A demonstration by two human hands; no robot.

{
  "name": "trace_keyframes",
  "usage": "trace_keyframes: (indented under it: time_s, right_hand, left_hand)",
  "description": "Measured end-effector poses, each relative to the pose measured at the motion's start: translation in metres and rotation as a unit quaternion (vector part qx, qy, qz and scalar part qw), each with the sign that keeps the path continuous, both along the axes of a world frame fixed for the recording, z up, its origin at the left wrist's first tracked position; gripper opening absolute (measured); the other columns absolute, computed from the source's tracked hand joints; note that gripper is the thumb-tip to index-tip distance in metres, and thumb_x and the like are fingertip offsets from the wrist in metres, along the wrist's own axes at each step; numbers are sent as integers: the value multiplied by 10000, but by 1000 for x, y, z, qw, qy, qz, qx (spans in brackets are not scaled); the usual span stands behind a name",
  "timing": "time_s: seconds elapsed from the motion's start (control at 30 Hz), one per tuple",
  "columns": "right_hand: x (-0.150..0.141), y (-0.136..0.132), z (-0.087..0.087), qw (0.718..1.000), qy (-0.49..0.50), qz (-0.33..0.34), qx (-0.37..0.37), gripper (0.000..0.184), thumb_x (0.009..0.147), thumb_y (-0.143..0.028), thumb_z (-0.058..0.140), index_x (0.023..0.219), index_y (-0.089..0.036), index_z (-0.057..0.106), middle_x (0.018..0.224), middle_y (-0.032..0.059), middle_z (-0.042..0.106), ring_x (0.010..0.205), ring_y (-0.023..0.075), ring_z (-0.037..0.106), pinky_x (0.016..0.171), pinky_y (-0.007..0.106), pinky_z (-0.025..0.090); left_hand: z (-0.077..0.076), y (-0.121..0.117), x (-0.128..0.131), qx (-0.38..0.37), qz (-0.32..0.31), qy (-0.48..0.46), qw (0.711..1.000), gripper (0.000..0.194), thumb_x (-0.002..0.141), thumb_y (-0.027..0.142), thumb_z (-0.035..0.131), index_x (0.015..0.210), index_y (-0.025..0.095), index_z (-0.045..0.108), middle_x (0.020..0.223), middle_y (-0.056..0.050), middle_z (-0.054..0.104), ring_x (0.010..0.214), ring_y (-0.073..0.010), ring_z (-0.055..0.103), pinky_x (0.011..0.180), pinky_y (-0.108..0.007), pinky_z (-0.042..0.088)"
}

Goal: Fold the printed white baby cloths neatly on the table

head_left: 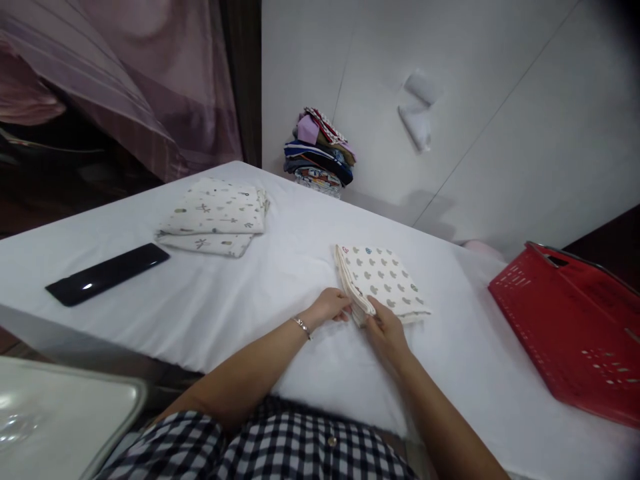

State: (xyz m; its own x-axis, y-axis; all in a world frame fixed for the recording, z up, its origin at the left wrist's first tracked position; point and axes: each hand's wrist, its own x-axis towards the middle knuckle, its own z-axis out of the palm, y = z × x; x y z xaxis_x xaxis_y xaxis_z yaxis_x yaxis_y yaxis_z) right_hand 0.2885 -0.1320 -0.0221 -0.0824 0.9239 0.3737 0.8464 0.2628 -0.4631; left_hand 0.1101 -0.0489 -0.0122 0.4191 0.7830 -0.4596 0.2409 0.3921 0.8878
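A folded cream cloth with a small grey and coloured print (385,277) lies on the white sheet (260,293) in front of me. My left hand (330,307), with a bracelet on its wrist, touches the cloth's near left edge, fingers curled against it. My right hand (385,327) pinches the cloth's near corner between thumb and fingers. Further left, a second folded cream cloth with a sparse print (215,217) rests on the sheet, away from both hands.
A black flat device (107,273) lies at the left. A red plastic basket (575,327) sits tilted at the right. A pile of folded coloured clothes (320,153) stands against the white wall. A pale tray edge (65,413) shows at lower left.
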Motion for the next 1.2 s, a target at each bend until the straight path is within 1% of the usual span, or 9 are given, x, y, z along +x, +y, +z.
trace_keyframes:
  time_s: [0.1,0.23,0.37,0.53,0.73,0.83,0.93,1.07,1.2]
  right_hand:
    - [3,2,3,1000,19,-1,-20,458,870,-272,454,1321,-216,516,1181,71,651,1005,201,633,860,331,519]
    - [4,5,8,1000,2,11,-21,468,856,-253,455,1317,-214,523,1200,72,645,1038,208,626,868,333,519]
    - [5,6,11,999,-26,13,-33,463,853,-244,455,1309,-218,529,1184,66,654,1012,205,635,871,336,517]
    - [7,7,8,994,-93,48,-21,446,836,-207,450,1268,-208,561,1210,69,639,1085,217,601,942,364,479]
    - [10,9,6,986,-142,81,12,474,837,-161,419,1292,-218,538,1273,69,599,1151,220,562,970,403,463]
    - [11,9,2,977,-168,119,52,469,834,-121,397,1267,-201,556,1290,83,583,1198,217,524,999,416,437]
    - [11,10,-5,968,-186,144,91,459,812,-73,379,1205,-168,595,1242,110,607,1186,213,528,991,409,435]
    - [10,11,-8,962,-196,156,105,458,798,-56,387,1194,-153,595,1212,129,615,1156,220,539,966,415,444]
    - [6,9,-2,959,-196,174,105,488,775,-41,401,1219,-148,572,1206,136,607,1156,230,527,952,423,448]
  left_hand:
    - [2,-5,2,47,-8,30,998,192,791,325,602,743,143,559,816,-59,698,495,-105,614,398,-171,393]
    - [5,-7,5,143,-41,104,983,320,776,431,601,635,146,567,645,-31,654,447,-107,582,397,-183,377]
    - [4,-3,10,175,-59,148,972,327,759,422,597,582,148,578,538,-14,607,392,-104,536,397,-197,371]
    - [-2,3,15,150,-54,148,976,275,734,299,584,505,148,580,438,-15,553,407,-115,519,446,-210,392]
    - [-10,10,17,123,-24,126,984,254,731,245,552,493,157,563,443,-1,550,410,-103,504,493,-210,412]
    - [-9,10,17,116,-19,124,985,249,711,241,567,475,162,555,397,10,515,395,-107,492,467,-212,392]
    - [-5,7,16,110,-13,113,987,253,693,201,569,445,159,536,375,13,497,384,-103,492,466,-207,395]
    - [-3,4,14,97,-8,93,991,243,699,168,563,460,149,528,416,10,526,391,-97,518,470,-200,414]
    - [-5,6,12,90,11,83,992,172,769,216,538,630,135,597,584,-11,635,439,-92,565,448,-192,415]
